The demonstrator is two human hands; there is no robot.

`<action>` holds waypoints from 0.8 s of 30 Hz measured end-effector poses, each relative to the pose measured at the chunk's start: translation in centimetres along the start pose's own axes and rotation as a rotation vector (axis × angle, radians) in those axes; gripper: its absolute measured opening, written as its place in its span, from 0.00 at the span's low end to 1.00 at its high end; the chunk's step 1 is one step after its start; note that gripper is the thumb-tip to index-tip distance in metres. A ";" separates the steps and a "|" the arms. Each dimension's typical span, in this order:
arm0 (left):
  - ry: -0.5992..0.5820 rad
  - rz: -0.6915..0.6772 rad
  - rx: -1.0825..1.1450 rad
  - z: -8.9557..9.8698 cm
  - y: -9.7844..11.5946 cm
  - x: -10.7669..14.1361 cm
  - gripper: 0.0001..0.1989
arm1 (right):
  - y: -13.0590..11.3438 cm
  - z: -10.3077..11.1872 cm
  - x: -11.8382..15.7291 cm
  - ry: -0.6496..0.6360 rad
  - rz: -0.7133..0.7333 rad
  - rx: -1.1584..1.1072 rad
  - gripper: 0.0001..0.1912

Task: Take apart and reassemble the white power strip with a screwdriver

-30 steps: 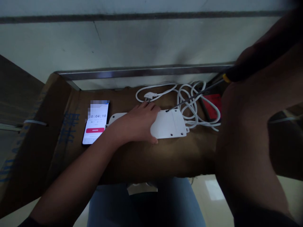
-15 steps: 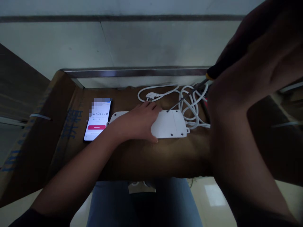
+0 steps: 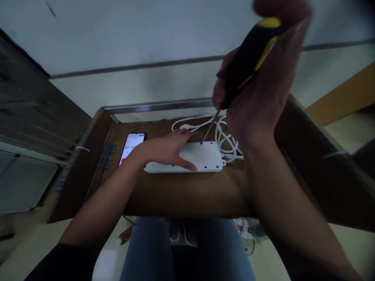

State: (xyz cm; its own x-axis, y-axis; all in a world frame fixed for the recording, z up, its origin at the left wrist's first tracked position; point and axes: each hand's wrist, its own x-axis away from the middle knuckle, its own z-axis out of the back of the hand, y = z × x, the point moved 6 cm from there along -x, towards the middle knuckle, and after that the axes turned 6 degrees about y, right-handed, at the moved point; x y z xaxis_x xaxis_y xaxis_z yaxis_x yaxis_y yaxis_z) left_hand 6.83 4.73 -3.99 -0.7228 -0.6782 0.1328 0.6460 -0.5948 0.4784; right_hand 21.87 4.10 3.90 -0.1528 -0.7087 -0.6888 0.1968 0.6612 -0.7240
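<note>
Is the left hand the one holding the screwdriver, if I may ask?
No, the right hand grips the screwdriver, while the left hand rests on the white power strip.

Lay half hidden by the left forearm point(image 3: 99, 207): a smartphone point(image 3: 131, 147) (digits too small to read). Ran blurred off the top: the right hand point(image 3: 260, 109).

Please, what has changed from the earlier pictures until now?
The right hand swung the screwdriver up from a low slant to nearly upright, tip still at the same hole of the power strip. Nothing was let go. The left hand stays flat on the strip; phone and cable stayed.
</note>
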 end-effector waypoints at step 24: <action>0.970 -0.397 1.245 5.7 6.2 -4.8 0.16 | 2.9 0.6 0.7 -0.060 0.250 -0.010 0.41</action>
State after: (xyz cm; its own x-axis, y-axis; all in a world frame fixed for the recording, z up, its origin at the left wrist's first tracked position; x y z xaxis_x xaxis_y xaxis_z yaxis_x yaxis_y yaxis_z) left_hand 12.89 6.80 3.27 -0.0574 -0.8644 -0.4995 -0.4681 -0.4186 0.7783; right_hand 22.88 5.35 1.32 -0.0429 -0.5362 -0.8430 0.2113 0.8198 -0.5322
